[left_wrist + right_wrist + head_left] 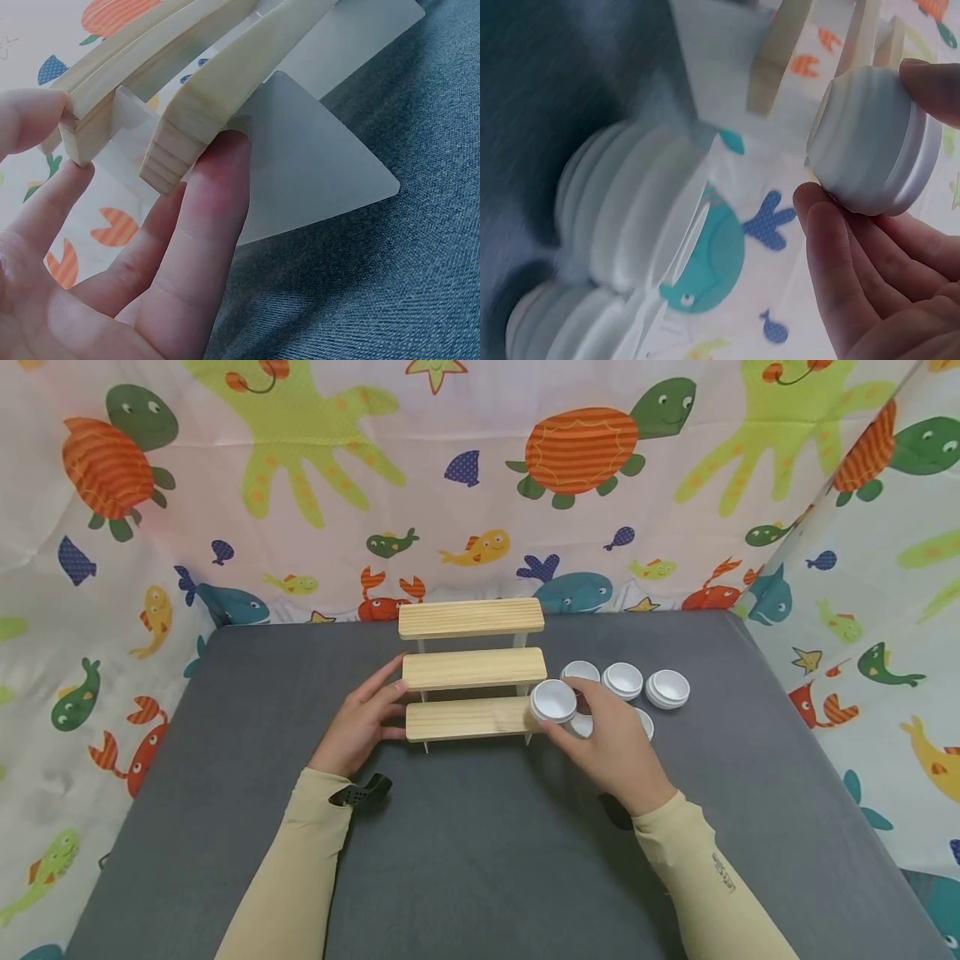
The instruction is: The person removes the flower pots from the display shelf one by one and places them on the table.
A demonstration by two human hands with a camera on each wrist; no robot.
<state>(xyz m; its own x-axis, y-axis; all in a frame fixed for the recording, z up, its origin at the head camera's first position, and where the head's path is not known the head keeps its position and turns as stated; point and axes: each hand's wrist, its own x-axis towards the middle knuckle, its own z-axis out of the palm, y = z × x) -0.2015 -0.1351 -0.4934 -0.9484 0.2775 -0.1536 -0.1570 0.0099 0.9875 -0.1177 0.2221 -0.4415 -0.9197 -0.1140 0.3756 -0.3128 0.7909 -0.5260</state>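
A three-step wooden stand (474, 670) with pale planks on translucent supports stands at the middle of the table. My left hand (360, 722) grips its left end; in the left wrist view the thumb and fingers pinch the end of one plank (86, 135), and another finger touches the plank beside it. Between thumb and fingers, my right hand (617, 743) holds a small white bowl (553, 700) at the right end of the lowest step. Its side looks layered in the right wrist view (870, 142); whether several bowls are nested there I cannot tell.
More white bowls, some looking stacked, sit right of the stand, such as a back one (622, 678) and the rightmost (667, 688). Others are partly hidden behind my right hand. A patterned cloth (465, 468) hangs behind the grey table (465, 860).
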